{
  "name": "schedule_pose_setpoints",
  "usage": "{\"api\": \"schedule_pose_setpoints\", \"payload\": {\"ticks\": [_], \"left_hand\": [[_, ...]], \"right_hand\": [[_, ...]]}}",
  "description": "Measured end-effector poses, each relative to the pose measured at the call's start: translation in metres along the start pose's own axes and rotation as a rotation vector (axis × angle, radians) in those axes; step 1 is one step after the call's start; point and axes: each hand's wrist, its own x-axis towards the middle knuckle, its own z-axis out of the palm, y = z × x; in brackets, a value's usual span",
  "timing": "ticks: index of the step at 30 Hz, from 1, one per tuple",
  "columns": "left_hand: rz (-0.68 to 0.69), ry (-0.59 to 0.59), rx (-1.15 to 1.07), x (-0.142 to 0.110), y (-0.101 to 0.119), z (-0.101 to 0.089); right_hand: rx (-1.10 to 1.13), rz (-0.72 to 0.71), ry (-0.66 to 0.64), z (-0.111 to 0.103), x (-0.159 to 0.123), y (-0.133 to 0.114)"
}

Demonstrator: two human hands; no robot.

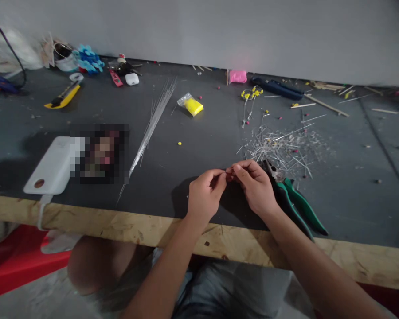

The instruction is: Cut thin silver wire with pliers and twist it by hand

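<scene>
My left hand point(206, 195) and my right hand point(254, 186) meet fingertip to fingertip over the dark table point(186, 168), near its front edge. Both pinch something very small between thumb and fingers; it is too small to name. Green-handled pliers point(295, 204) lie just right of my right hand. Behind the pliers is a heap of several cut wire pieces point(279, 148). A bundle of long thin wires point(151, 122) lies to the left of my hands.
A yellow clay packet point(192, 105), pink clay point(237, 76), yellow-headed wire stems point(251, 95), a dark blue tool point(277, 88), a white power bank point(51, 166), a yellow cutter point(64, 96), a white earbud case point(132, 79). A grey wall stands behind. The wooden table edge point(119, 223) is close to me.
</scene>
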Motion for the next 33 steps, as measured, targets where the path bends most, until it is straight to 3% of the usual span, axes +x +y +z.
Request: {"api": "schedule_pose_setpoints", "payload": {"ticks": [28,33], "left_hand": [[-0.198,-0.13,-0.371,0.0026,0.001,-0.0047],[-0.219,-0.129,-0.397,0.0032,0.0009,-0.0045]], "right_hand": [[0.156,0.144,-0.067,0.0011,0.0051,-0.0085],[0.135,0.094,-0.074,0.0004,0.0056,-0.0064]]}}
